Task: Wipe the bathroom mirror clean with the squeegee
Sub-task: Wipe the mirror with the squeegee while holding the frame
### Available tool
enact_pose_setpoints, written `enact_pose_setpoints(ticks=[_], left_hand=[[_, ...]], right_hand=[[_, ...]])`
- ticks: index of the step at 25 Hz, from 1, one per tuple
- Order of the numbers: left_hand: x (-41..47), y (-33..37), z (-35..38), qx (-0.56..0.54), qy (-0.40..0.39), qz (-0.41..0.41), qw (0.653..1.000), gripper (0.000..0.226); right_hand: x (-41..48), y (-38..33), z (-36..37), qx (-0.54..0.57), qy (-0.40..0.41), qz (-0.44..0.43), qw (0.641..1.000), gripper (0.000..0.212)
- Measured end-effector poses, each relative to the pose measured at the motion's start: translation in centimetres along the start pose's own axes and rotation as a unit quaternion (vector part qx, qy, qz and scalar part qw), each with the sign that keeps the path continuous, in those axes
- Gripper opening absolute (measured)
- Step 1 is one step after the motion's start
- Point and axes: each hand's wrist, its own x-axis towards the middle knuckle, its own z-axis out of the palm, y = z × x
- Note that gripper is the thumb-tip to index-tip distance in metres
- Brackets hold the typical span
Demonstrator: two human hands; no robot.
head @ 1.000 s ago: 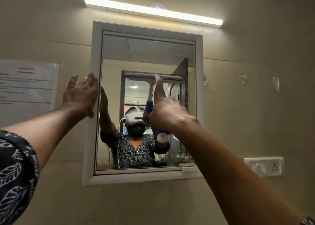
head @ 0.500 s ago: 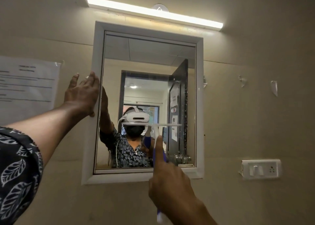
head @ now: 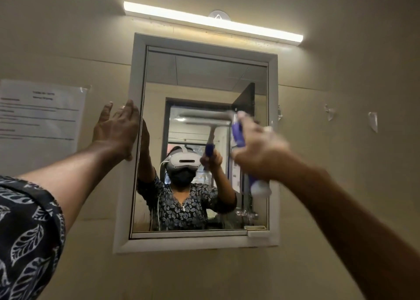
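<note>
Wiping stage: judged mid-task. The blade sits at about mid-height of the glass, right of centre, so the lower part is yet to be covered on this stroke.

Task object: blue-and-white plastic squeegee point(head: 237, 133) with a long pale blade, raised in front of the rectangular white-framed wall mirror point(head: 204, 72). The blade lies roughly level across the glass and the handle points down towards the person. Motion blur prevents confirming that the blade touches the glass.

Right hand: the right hand point(head: 259, 154) is wrapped round the squeegee handle with fingers curled, and the white butt end protrudes below the fist. The full-fist grip is judged to keep the blade square and pressed evenly.

Left hand: the left hand point(head: 116, 131) holds nothing. It lies flat with fingers straight against the left upright of the frame, judged to steady the mirror against the push of the blade.

Surroundings: a lit white tube lamp point(head: 213, 21) is mounted above the frame. A printed paper notice point(head: 41, 111) is taped to the beige wall on the left.

Risk: a tilted blade would leave streaks, and the strip beside the right frame edge is easily missed.
</note>
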Motion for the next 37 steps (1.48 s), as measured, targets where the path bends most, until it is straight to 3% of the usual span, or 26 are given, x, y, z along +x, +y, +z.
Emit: enact_pose_setpoints(ticks=[4,18,22,28,37], left_hand=[[0.2,-0.1,0.2,-0.002,0.002,-0.001,1.000,0.125],[0.3,-0.1,0.5,-0.002,0.009,0.003,1.000,0.124],[0.2,-0.4,0.4,0.002,0.008,0.007,1.000,0.125],[0.2,-0.6,0.3,0.003,0.006,0.015,1.000,0.126],[-0.3,-0.5,0.0,0.005,0.005,0.017,1.000,0.126]], right_hand=[[5.9,0.6,-4.1,-0.025,0.111,-0.079,0.990,0.069],[10.1,2.4,-4.0,-0.005,0.094,-0.079,0.992,0.076],[9.0,2.6,-3.0,0.028,0.078,-0.060,0.995,0.070],[6.3,3.8,-0.3,0.039,0.046,0.001,0.998,0.083],[2.5,3.7,1.3,0.115,0.001,0.029,0.993,0.085]])
